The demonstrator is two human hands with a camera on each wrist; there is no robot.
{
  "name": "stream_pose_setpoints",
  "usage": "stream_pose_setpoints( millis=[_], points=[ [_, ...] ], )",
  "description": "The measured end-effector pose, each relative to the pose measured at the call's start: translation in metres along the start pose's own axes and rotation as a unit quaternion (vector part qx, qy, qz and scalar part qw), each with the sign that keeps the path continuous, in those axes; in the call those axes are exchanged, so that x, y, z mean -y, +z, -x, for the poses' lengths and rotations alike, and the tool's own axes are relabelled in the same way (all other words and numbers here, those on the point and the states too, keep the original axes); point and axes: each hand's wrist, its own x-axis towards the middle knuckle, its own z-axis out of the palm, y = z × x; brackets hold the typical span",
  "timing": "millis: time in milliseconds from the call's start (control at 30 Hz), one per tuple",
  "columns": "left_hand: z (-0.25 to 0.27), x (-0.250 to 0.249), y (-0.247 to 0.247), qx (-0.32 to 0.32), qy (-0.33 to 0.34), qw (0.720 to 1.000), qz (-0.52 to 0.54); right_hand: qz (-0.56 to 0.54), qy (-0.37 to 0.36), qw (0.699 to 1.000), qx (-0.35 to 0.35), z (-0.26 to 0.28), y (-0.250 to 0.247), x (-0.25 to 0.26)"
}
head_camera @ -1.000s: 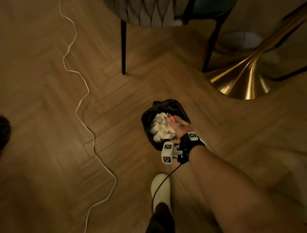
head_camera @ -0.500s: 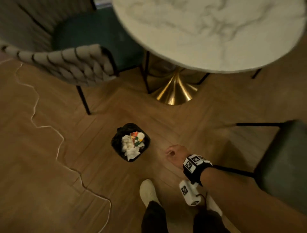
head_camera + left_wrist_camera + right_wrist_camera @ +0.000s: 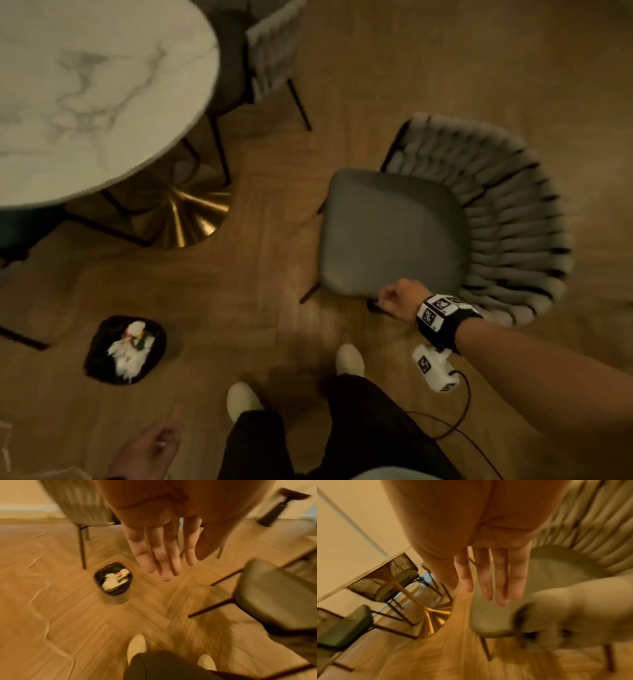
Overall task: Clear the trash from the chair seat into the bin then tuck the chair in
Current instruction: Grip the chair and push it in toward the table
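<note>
Down on the wood floor [image 3: 342,85], off to the left, sits the small black-lined bin [image 3: 99,342] with the trash [image 3: 128,356] in it: mostly crumpled white paper, plus a bit of something red and green on top. It's well apart from the chair, with bare floor between them.

Over on the right is the chair itself, with its grey seat [image 3: 390,236] showing nothing on it and the padded ribbed backrest [image 3: 513,219] curving round the far and right sides. It stands out on the floor, away from the round marble bench [image 3: 85,102], not tucked under. The bench's gold base [image 3: 191,219] is between the two.

The right hand [image 3: 399,299] is right at the near edge of the seat, by the corner. From the wrist camera its fingers [image 3: 500,574] look straight and together, holding nothing. Can't tell if they actually touch the seat, everything's pretty smeared. A black band with printed markers [image 3: 442,318] wraps that wrist.

The left hand [image 3: 150,445] hangs low by the person's side, fingers [image 3: 164,555] stretched out loose, nothing in them, with the bin on the floor beyond them.

Another chair [image 3: 270,58] stands at the bench's far side, and two pale shoes [image 3: 241,399] are planted between bin and seat.
</note>
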Motion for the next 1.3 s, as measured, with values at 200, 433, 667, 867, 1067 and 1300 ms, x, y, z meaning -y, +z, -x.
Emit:
stream_pose_setpoints(
  millis=[200,433,667,867,1067,1300],
  points=[
    [0.042,-0.222,0.003,0.029,0.135,0.99,-0.036,-0.027,0.122,0.992,-0.028,0.081,-0.018,-0.158],
    [0.026,-0.362,0.085,0.083,0.294,0.949,-0.072,-0.035,0.19,0.98,-0.05,0.138,-0.037,-0.237],
    [0.054,-0.459,0.179,0.059,0.29,0.955,-0.02,0.02,0.118,0.992,-0.034,0.101,-0.104,-0.311],
    [0.064,-0.579,0.31,-0.006,0.232,0.97,0.066,0.253,-0.138,0.957,-0.022,-0.011,-0.206,-0.406],
    [0.09,-0.722,0.419,0.018,0.122,0.99,0.067,0.508,-0.313,0.801,0.048,-0.1,-0.267,-0.473],
    [0.037,-0.806,0.45,-0.049,0.068,0.995,-0.05,0.567,-0.372,0.733,0.049,-0.164,-0.273,-0.474]
  ],
)
